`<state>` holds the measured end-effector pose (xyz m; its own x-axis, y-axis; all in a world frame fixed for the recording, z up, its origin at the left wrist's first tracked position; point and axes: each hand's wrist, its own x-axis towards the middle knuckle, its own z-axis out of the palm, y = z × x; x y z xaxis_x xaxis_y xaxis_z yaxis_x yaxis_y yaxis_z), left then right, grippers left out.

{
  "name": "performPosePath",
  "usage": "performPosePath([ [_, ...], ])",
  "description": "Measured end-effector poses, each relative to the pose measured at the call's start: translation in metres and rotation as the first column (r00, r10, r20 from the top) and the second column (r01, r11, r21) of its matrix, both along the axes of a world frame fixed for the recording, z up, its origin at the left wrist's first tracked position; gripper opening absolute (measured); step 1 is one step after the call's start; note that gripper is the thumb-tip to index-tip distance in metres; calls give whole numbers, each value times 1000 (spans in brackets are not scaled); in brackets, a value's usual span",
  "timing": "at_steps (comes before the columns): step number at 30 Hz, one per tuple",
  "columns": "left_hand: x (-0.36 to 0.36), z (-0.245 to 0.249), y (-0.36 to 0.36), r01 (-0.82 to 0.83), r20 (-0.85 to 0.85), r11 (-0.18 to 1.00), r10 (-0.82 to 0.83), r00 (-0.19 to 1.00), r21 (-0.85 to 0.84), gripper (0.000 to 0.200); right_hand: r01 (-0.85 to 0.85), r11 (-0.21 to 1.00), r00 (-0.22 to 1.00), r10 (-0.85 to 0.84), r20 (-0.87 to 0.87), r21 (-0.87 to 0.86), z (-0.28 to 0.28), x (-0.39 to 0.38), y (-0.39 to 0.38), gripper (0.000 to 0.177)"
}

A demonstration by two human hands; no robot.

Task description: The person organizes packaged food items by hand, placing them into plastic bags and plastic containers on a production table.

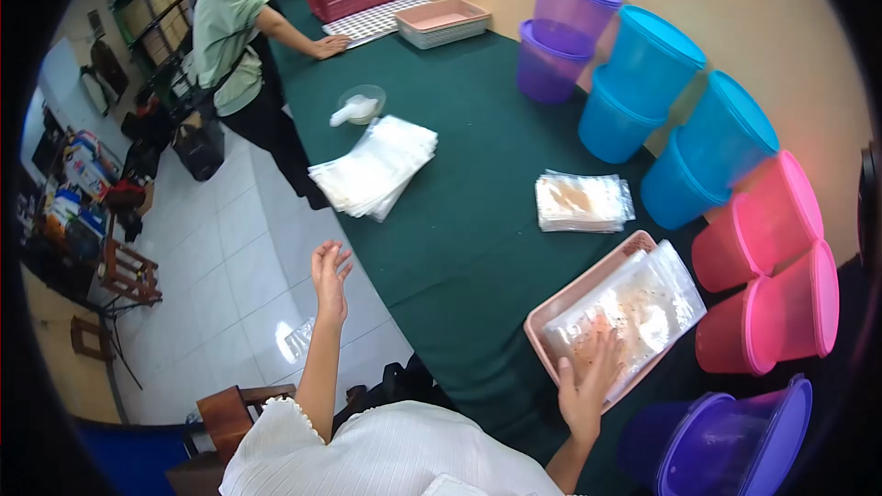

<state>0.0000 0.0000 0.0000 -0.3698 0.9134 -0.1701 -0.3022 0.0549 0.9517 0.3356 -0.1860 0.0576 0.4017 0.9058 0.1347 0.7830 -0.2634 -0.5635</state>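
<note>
On pink plastic tray [577,292]: right hand [588,384] flat atop clear filled bags [643,301].
Fingers splayed, seemingly gripping nothing; left hand [329,280] open, empty. Press evenly.

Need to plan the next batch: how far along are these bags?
Done: a stack of filled bags lies on the green table, more in the pink tray. In hand: the right hand rests on the tray's top bag; the left hand is raised, empty. Left: a pile of empty bags sits untouched.
</note>
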Motion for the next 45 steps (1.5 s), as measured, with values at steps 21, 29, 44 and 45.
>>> performPosePath([
  [21,-116,-30,186,-36,-270,997,51,961,62,69,-328,944,764,241,-599,-39,-32,-206,298,43],
  [29,-155,-13,257,401,-222,916,-388,895,16,38,-910,406,386,751,-535,-87,-12,-328,282,48],
  [44,-140,-35,242,801,-578,571,-720,383,-180,62,-687,688,727,655,-206,-234,-43,-323,327,53],
  [45,-138,-32,243,812,-570,551,-737,364,-194,63,-651,747,759,645,-92,-132,-43,-324,326,55],
])
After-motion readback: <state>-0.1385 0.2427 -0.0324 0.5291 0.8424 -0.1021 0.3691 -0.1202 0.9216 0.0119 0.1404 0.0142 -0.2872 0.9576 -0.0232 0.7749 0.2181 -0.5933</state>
